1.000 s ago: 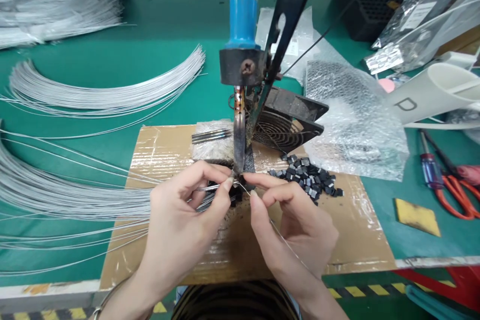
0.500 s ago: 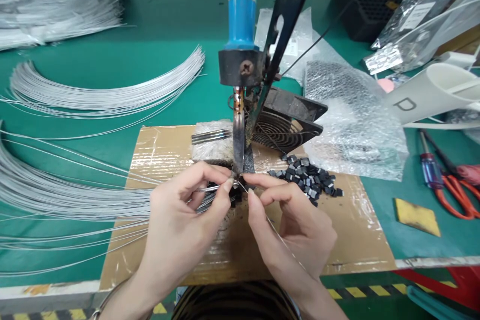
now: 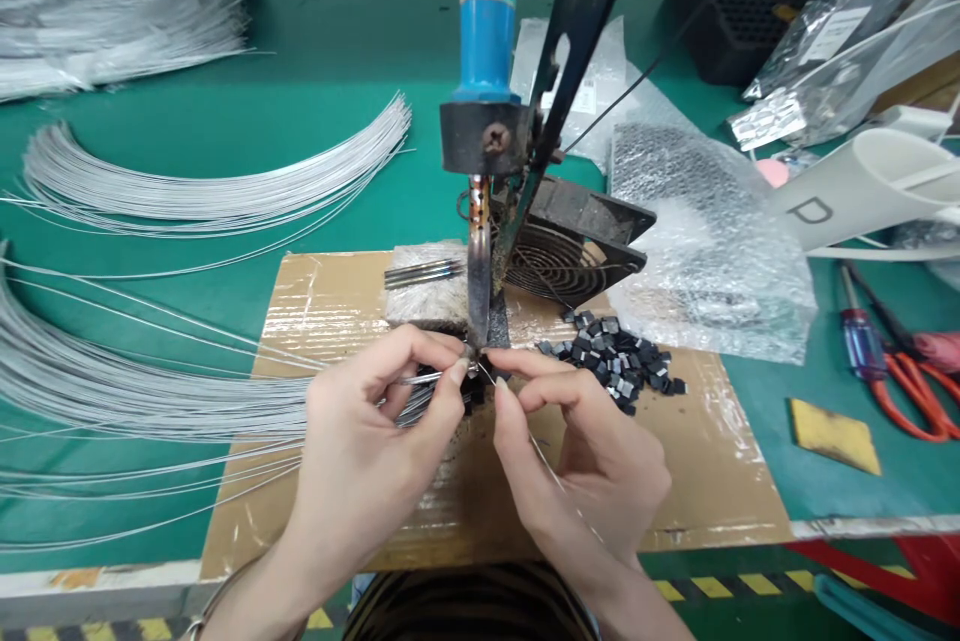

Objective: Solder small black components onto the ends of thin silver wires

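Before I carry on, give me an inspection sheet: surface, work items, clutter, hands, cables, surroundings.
Surface: green table; cardboard on it, dark flecks near the hands.
Work items: iron points down, its tip at the fingertips, contact unclear; black blocks piled on the cardboard.
Clutter: yellow pad, screwdriver, bubble wrap.
Hands: left hand pinches a grey wire; right hand holds a thin wire.
Cables: wire bundle behind loose strands; dark cord slants past the fan.
Surroundings: striped floor, red frame.
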`<action>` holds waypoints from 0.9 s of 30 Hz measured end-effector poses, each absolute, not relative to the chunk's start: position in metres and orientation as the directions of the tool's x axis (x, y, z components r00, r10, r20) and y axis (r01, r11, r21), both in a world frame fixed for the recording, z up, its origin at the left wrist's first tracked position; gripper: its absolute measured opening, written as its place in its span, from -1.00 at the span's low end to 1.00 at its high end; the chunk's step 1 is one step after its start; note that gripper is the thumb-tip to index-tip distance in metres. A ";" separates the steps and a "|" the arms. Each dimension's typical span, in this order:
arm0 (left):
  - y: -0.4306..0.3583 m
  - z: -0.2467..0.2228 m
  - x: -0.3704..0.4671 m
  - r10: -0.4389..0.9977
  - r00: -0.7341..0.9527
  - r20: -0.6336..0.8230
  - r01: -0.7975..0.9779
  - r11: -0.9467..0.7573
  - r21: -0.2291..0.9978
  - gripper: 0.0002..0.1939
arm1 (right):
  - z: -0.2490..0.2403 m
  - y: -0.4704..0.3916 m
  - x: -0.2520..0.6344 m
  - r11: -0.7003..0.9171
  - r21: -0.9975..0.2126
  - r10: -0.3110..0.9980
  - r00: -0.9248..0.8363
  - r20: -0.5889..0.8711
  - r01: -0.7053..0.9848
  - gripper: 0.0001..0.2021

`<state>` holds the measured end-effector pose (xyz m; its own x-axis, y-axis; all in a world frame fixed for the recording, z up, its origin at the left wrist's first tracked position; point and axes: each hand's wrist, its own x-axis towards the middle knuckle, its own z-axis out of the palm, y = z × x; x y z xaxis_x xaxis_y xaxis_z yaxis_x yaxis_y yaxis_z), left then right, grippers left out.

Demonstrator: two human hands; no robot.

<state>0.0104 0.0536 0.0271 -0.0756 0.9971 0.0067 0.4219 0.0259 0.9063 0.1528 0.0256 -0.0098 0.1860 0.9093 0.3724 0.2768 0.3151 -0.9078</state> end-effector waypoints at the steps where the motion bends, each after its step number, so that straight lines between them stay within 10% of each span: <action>1: 0.054 0.027 0.011 0.997 -0.074 0.010 0.433 0.023 0.901 -0.89 | -0.010 0.025 0.152 0.329 -0.898 0.902 0.186 0.391 0.291 -0.75; 27: 0.050 0.026 0.010 0.997 -0.061 0.040 0.447 -0.009 0.894 -0.87 | -0.011 0.025 0.150 0.360 -0.874 0.880 0.193 0.434 0.325 -0.74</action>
